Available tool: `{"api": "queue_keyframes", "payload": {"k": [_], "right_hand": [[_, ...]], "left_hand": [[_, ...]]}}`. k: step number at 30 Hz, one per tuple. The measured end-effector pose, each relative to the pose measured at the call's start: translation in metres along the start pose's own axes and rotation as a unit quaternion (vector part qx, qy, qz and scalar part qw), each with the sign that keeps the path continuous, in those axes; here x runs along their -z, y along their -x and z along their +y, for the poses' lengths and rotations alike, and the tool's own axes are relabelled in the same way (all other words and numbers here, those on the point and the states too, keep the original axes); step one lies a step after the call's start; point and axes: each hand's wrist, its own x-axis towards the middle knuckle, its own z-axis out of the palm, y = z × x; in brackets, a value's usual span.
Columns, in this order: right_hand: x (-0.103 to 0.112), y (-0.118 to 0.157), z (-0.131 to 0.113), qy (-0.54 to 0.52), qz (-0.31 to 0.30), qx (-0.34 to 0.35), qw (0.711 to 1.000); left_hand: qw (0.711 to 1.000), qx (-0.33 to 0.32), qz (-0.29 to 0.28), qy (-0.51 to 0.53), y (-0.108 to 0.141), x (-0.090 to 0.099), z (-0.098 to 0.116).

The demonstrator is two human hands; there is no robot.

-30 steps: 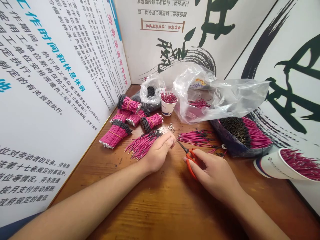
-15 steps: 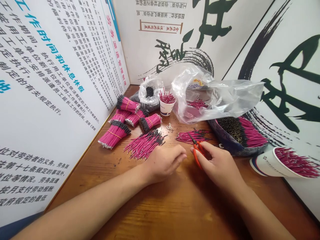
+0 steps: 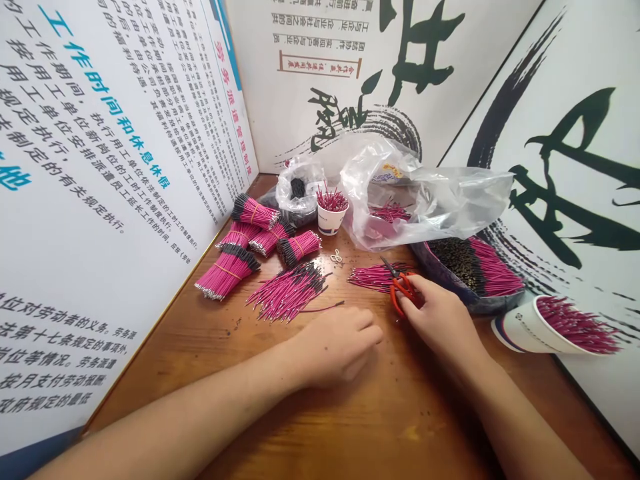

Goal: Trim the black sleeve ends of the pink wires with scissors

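Orange-handled scissors (image 3: 406,285) are lying in the grip of the right hand (image 3: 443,319), around the middle of the wooden table (image 3: 320,433); the blades are pointing toward the far edge, by a small pile of loose magenta wires (image 3: 367,277); the left hand (image 3: 343,343) is showing its back, to the scissors' left, fingers bending inward; whether they are closing on anything cannot be told. One single wire (image 3: 325,308) is lying just beyond it, beside a larger wire pile (image 3: 285,291); banded wire bundles (image 3: 227,272) are sitting near the left edge; an upright paper cup (image 3: 330,222), full of wires, is standing toward the far edge, beside a clear plastic bag (image 3: 445,200); a dark-sided container (image 3: 493,305) and a second paper cup (image 3: 523,327), both holding wires, are occupying the right edge.
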Motion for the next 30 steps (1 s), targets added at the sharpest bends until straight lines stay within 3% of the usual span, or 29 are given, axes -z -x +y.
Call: {"api": "queue_keyframes", "payload": {"k": [2, 6, 8, 16, 30], "right_hand": [[-0.001, 0.0, 0.001, 0.011, 0.001, 0.007, 1.0], [-0.004, 0.001, 0.0, 0.007, -0.001, 0.021, 1.0], [-0.006, 0.001, -0.001, -0.005, -0.004, 0.034, 0.999], [-0.009, 0.001, -0.002, -0.004, -0.027, 0.055, 0.998], [-0.01, 0.0, 0.0, 0.015, -0.032, 0.071, 0.997]], "left_hand": [[0.999, 0.034, -0.004, -0.014, 0.0, -0.002, 0.001], [0.979, 0.192, 0.039, -0.064, 0.0, -0.004, -0.007], [0.973, 0.215, 0.053, -0.071, 0.001, -0.004, -0.01], [0.999, 0.046, 0.021, 0.004, 0.0, -0.001, -0.006], [0.998, 0.047, 0.02, 0.029, 0.0, -0.003, -0.009]]}}
